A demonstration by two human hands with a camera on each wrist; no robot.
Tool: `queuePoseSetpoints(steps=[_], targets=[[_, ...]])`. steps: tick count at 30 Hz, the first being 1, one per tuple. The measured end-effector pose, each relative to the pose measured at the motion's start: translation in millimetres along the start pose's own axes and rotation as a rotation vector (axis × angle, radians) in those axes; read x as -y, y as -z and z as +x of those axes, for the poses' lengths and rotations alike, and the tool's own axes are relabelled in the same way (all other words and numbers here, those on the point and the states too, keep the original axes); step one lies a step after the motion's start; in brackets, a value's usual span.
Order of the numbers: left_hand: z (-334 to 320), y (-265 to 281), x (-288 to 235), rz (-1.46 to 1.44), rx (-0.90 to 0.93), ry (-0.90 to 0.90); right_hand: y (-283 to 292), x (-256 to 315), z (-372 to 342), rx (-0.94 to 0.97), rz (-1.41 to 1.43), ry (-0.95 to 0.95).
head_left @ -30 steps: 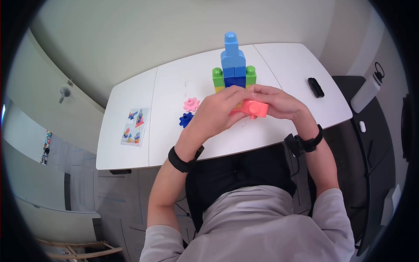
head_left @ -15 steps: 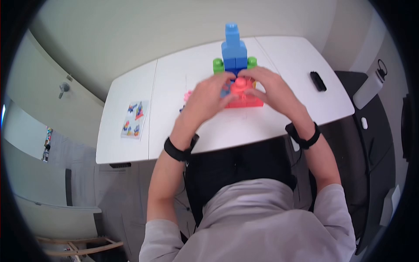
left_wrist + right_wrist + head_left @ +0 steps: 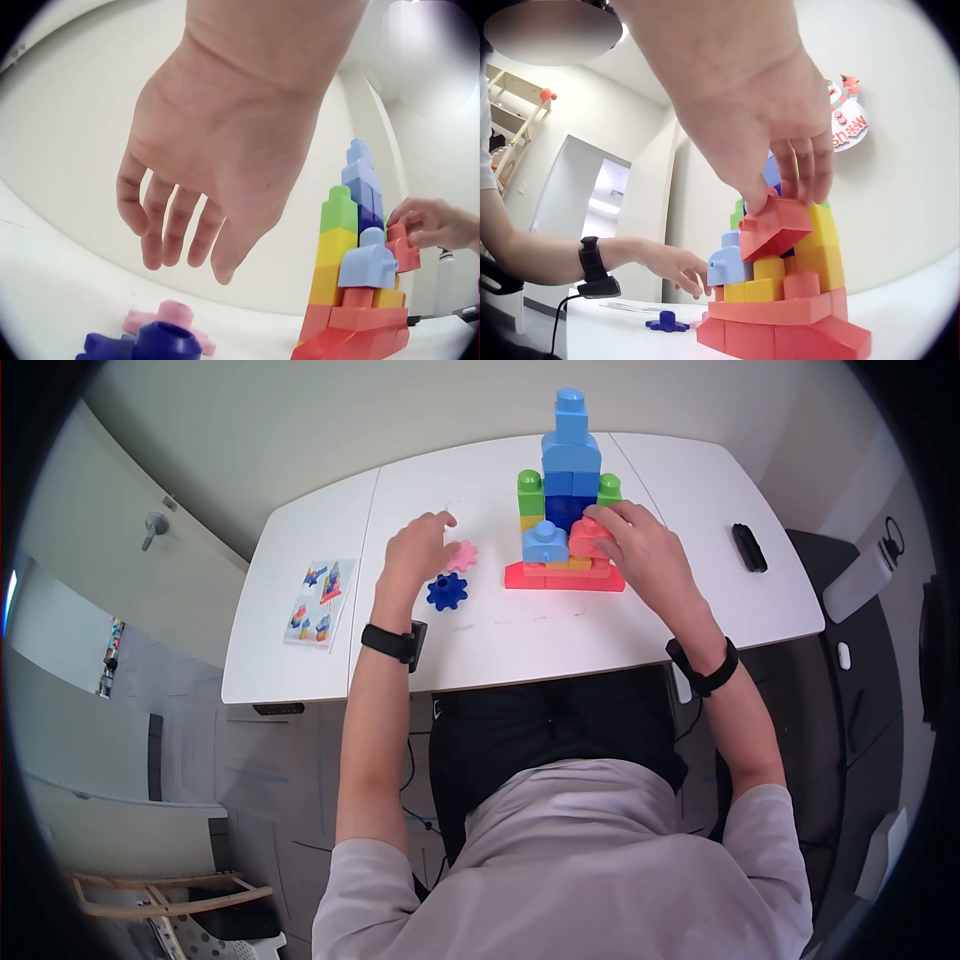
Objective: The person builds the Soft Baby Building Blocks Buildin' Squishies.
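Note:
My right hand (image 3: 648,552) pinches a coral-red toy block (image 3: 778,225) between thumb and fingers. In the right wrist view that block tilts over the front right of a tower of building blocks (image 3: 571,455), close above a yellow stud. A light blue block (image 3: 545,544) with a side peg sits on the tower's front left, on the red base (image 3: 565,582). To the left, my left hand (image 3: 413,555) hovers with relaxed fingers and holds nothing. Nearest to it are a pink gear (image 3: 465,555) and a dark blue gear (image 3: 447,592) on the table.
On the left of the white table (image 3: 480,650) lies a sheet with pictures of block models (image 3: 318,603). A black case (image 3: 749,548) lies at the right. Beyond the table's right edge, a white bottle (image 3: 858,585) stands on a dark surface.
My left hand has left the blocks and moved left, over the gears. The coral-red block has gone from in front of the tower to its front right, in my right hand.

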State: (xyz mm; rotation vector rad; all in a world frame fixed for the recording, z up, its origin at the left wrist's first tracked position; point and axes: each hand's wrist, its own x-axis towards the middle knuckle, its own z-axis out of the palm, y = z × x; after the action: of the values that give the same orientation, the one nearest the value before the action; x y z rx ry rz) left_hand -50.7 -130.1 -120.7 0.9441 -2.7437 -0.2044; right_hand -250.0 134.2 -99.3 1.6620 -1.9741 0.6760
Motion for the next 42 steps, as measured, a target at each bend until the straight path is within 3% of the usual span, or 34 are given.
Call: queuePoseSetpoints(steps=[6,9,14,19,21,24,27,31,34,40,41,42], targets=[[4,-20,5,0.058,0.064,0.039,-1,-3,-1,-0.021,-0.023,0.003],[5,-23,2,0.079,0.09,0.057,1,1,-2,0.102,-0.045,-0.103],[6,-28,6,0.066,0.099,0.064,-8,0,-4,-0.092,-0.017,0.012],[5,-12,11,0.108,0.081,0.103,-9,0,-6,-0.075,-0.02,-0.014],[0,2,5,0.203,0.254,0.15,-7,1,-6,-0.065,-0.014,-0.015],[-3,4,4,0.201,0.363,0.145,-6,0,-5,-0.043,-0.051,-0.003],[-7,-4,10,0.208,0.339,0.055,-3,0,-1,-0.041,-0.085,0.015],[-11,-12,10,0.245,0.352,0.049,13,-1,7,-0.055,0.062,-0.075],[-16,-11,7,0.297,0.262,0.079,29,-6,17,-0.068,0.181,-0.125],[-22,12,3,-0.077,0.253,-0.059,45,-23,30,-0.273,0.293,-0.167],[-23,15,1,-0.229,0.255,-0.155,42,-28,31,-0.349,0.287,-0.156],[-24,17,-1,-0.381,0.256,-0.251,39,-35,30,-0.286,0.286,-0.216]])
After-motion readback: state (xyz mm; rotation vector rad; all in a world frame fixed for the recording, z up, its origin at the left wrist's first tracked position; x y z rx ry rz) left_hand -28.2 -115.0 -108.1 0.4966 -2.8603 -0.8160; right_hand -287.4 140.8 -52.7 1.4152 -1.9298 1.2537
